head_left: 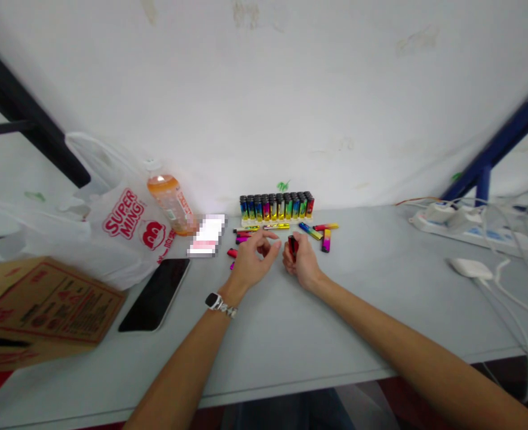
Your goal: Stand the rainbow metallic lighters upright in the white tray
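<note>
My right hand (303, 261) is closed around a dark red lighter (292, 246), held upright with its black top showing. Just left of it, my left hand (255, 258) has its fingers curved and apart, with nothing visible between them. Behind both hands a tray of several multicoloured lighters (276, 208) stands against the wall, the lighters upright in rows. Loose lighters lie in front of it: a blue and yellow one (310, 231), a red and yellow one (325, 227), a yellow and magenta one (326, 240). A red lighter (232, 253) lies partly hidden beside my left hand.
On the left are a cardboard box (49, 310), a white plastic bag (116, 221), an orange drink bottle (172, 203), a black phone (155, 295) and a blurred-out white item (206, 236). At right, a power strip (465, 230) and a white charger (470, 267) trail cables.
</note>
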A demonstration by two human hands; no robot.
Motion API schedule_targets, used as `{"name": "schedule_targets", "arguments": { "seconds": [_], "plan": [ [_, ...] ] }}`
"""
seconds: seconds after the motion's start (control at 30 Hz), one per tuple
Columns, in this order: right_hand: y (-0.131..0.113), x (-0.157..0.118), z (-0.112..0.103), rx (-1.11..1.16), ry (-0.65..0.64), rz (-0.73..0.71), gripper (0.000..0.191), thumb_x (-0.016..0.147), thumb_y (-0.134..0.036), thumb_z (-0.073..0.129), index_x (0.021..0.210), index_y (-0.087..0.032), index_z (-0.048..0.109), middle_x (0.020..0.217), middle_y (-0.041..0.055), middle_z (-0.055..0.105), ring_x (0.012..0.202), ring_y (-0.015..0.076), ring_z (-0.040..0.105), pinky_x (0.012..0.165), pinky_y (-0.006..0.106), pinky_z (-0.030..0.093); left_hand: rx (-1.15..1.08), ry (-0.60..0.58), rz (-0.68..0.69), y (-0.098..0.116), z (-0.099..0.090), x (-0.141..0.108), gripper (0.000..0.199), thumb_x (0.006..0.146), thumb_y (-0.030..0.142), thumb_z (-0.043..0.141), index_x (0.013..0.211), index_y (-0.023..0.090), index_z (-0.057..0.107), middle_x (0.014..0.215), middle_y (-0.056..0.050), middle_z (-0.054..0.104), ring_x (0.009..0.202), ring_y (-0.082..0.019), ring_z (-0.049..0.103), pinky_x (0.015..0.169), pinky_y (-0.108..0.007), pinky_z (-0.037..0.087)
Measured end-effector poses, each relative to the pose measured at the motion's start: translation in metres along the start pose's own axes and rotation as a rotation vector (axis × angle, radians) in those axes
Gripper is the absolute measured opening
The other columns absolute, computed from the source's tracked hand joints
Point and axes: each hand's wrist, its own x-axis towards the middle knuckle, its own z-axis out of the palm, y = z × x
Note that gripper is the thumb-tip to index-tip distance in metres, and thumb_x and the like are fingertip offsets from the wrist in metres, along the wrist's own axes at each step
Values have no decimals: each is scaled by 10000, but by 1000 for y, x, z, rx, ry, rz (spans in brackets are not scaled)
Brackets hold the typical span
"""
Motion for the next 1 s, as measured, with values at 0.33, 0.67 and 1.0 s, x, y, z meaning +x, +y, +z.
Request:
{"name": "schedule_targets", "arguments": {
  "seconds": [0.33, 0.67, 1.0],
  "plan": [
    [2, -5, 1, 80, 100, -19, 543, 906, -616, 281, 511, -245, 320, 419, -57, 263, 351, 87, 211, 362, 236, 151, 5, -53, -31, 2, 3, -1, 182, 903, 351, 570, 945, 180, 616, 567, 53, 556, 540, -105, 520, 594, -232, 424],
    [-8, -5, -2, 211, -50, 123, 697, 775, -876, 310, 491, -239, 311, 373, -88, 187, 336, 63, 118, 361, 232, 83, 17, -75, -16, 4, 1, -1, 161, 902, 324, 568, 906, 172, 623, 571, 55, 551, 531, -94, 513, 571, -220, 406],
    [3, -2, 2, -19, 93, -209, 449, 775, -621, 683, 756, -232, 458, 513, -93, 454, 389, 74, 360, 383, 218, 217, 78, -43, -53, -1, 0, 1, 209, 916, 344, 543, 846, 170, 635, 568, 37, 573, 521, -103, 521, 549, -228, 385]
  ]
}}
